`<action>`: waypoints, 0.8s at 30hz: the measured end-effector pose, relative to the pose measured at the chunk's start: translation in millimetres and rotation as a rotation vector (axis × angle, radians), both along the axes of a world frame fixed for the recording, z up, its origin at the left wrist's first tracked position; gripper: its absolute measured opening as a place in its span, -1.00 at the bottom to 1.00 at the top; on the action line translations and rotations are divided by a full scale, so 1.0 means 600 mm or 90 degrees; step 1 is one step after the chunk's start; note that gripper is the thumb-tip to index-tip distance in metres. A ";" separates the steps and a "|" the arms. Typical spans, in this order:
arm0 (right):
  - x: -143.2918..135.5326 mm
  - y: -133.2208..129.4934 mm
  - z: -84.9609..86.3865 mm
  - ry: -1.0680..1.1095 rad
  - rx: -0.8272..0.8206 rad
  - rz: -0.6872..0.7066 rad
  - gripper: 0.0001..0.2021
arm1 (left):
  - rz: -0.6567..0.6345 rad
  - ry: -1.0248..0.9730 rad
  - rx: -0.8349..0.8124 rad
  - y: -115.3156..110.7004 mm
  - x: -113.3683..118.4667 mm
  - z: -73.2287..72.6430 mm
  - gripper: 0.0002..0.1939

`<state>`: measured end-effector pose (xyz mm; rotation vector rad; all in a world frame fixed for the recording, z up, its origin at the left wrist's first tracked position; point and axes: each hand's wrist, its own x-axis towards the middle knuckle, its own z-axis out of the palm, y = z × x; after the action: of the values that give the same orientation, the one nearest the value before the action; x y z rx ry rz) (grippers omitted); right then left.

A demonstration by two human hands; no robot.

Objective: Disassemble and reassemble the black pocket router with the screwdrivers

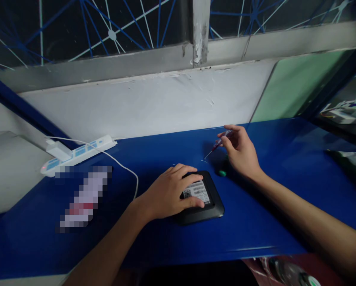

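A black box-like device [215,198] with a white printed label lies on the blue table [255,234]. My left hand [173,192] rests over its left side, fingers spread across the label. To the right and farther back, my right hand [240,151] grips a screwdriver [216,145] with a dark reddish, partly clear handle. Its thin shaft slants down to the left, and the tip is at or just above the tabletop beyond the device. A small green object [222,173] sits between the device and my right hand.
A white power strip [82,153] with a plugged-in adapter stands at the back left, its white cable looping toward my left wrist. A pixelated item [87,196] lies at left. Dark green material [347,167] is at far right; bottles [294,272] show below the front edge.
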<state>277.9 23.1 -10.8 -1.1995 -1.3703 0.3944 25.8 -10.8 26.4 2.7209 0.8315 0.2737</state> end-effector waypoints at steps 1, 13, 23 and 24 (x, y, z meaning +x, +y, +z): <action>0.000 0.000 0.000 0.000 -0.001 0.003 -0.70 | -0.001 -0.001 -0.005 0.000 -0.001 0.001 -0.33; -0.003 -0.002 0.010 0.096 0.033 0.010 -0.69 | 0.009 0.023 -0.067 -0.002 -0.006 0.005 -0.01; -0.018 -0.021 0.028 0.241 -0.082 0.186 -0.72 | 0.029 0.029 -0.013 0.004 -0.012 0.000 -0.13; -0.020 -0.024 0.028 0.245 -0.094 0.203 -0.72 | 0.020 0.023 -0.007 0.004 -0.013 -0.002 -0.14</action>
<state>265.7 8.9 6.3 -0.9572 -1.2073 0.9176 18.1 -8.1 25.3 2.7125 0.8842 0.2276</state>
